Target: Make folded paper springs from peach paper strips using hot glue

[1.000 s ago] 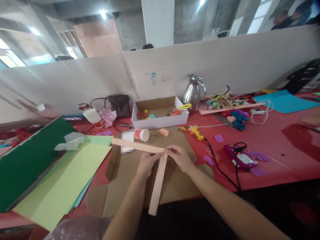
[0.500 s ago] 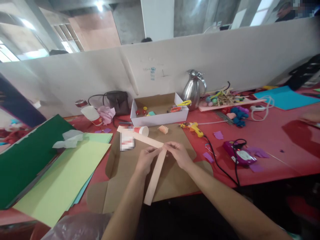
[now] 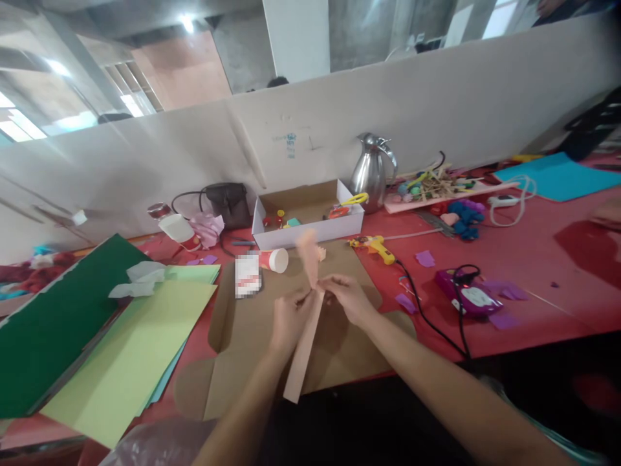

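Observation:
Two pale orange paper strips (image 3: 305,357) meet at a joint between my hands, above the brown cardboard (image 3: 242,349). One strip hangs toward the table's front edge; the other points up and away and is blurred. My left hand (image 3: 290,317) pinches the joint from the left. From the right, my right hand (image 3: 348,299) pinches the same spot with thumb and forefinger. A small folded orange paper piece (image 3: 321,254) lies behind the strips, partly hidden. A red and white cup (image 3: 277,260) lies on its side to the left.
Behind the cardboard are a white box (image 3: 310,234) and a steel jug (image 3: 371,171). A yellow glue gun (image 3: 381,250) and a purple device (image 3: 468,294) with black cables lie right. Yellow-green paper (image 3: 140,349) lies left. Another person's hand (image 3: 609,213) shows far right.
The upper strip has swung from pointing left to pointing up and away. Both hands keep their pinch at the joint. The view has shifted slightly.

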Motion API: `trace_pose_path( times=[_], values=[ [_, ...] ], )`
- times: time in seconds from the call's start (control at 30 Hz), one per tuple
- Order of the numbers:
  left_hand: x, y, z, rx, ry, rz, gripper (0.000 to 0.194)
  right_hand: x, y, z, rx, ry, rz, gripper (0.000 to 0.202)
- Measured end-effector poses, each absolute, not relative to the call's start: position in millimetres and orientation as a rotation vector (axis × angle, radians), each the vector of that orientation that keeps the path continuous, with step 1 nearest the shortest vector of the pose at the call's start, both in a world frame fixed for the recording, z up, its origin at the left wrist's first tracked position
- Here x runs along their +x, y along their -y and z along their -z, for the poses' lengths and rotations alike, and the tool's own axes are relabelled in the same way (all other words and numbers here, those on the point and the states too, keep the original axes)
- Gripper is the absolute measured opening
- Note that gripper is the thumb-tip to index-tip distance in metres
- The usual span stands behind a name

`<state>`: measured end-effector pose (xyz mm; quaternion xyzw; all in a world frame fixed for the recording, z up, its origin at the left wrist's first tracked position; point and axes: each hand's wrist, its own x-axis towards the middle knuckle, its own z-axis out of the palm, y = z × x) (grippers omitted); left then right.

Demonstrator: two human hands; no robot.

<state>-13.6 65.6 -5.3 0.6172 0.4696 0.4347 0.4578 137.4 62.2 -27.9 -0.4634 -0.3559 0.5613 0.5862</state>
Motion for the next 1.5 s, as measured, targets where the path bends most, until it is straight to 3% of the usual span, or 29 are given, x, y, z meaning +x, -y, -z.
trace_pose_path(
  times=[0.23, 0.6, 0.8, 0.93, 1.1, 1.5],
  values=[
    [-15, -68, 1, 1.636, -1.057, -1.014, 0.022, 140, -60, 27, -1.076, 0.818, -1.342, 0.009],
    [-8, -83, 14, 1.023, -0.903, -0.990, 0.032, 141, -62, 30, -0.966, 0.859, -1.392, 0.017],
    [-8, -81, 19, 0.889, -0.877, -1.166, 0.043, 141, -52, 19, -0.857, 0.943, -1.440, 0.012],
    [-6, -76, 21, 0.924, -0.886, -1.252, 0.041, 139, -46, 14, -0.919, 1.010, -1.345, 0.025],
    [-2, -71, 14, 1.029, -0.859, -1.186, 0.034, 137, -49, 23, -1.132, 0.916, -1.138, 0.022],
    [-4, -76, 20, 0.964, -0.994, -1.168, 0.024, 133, -45, 18, -1.144, 1.027, -1.084, 0.027]
  ],
)
